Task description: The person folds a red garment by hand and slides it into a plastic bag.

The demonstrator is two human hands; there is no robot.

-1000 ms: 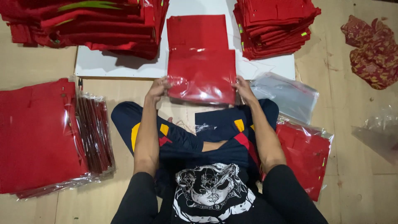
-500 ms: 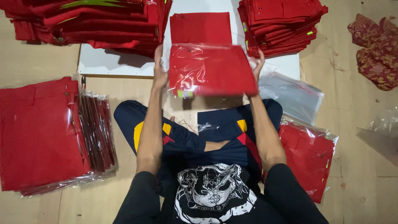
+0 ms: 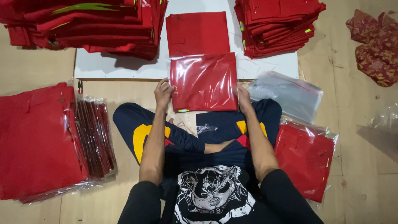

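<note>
- The left hand (image 3: 163,93) grips the left edge of a bagged red garment (image 3: 204,82), fingers curled over the clear plastic; the right hand (image 3: 243,99) pinches its lower right edge.
- The packet sits between the two hands, above the person's crossed legs, its far edge just reaching the white board (image 3: 124,68) on the floor.
- To handle it well, I judge both grips should stay level and low on the edges, so the slippery film does not slide and the fold inside keeps flat.
- A folded red garment (image 3: 197,32) lies unbagged on the board, just beyond the packet.
- Piles of folded red garments (image 3: 277,25) flank it left and right.
- A stack of bagged packets (image 3: 49,141) lies at the left; one bagged packet (image 3: 304,159) at the right.
- Empty clear bags (image 3: 290,94), perhaps several, lie near the right hand and crowd that side.
</note>
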